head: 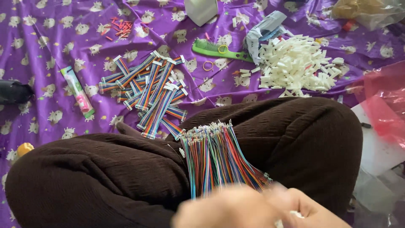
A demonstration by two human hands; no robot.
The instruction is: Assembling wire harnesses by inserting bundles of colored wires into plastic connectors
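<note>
Both hands sit blurred and cut off at the bottom edge: the left hand (219, 209) and right hand (303, 211) pinch something small and white, unidentifiable, below the multicoloured wire bundle (217, 158) on the lap.

even daylight, blurred near foreground

home floor w/ patterned purple sheet (50, 105); comb (219, 50)

Person wears dark brown ribbed-knit trousers (97, 177), fabric with fine horizontal texture, creased near the knees. Both hands (253, 209) bare and blurred at 6 o'clock; no sleeves, rings visible.
</note>
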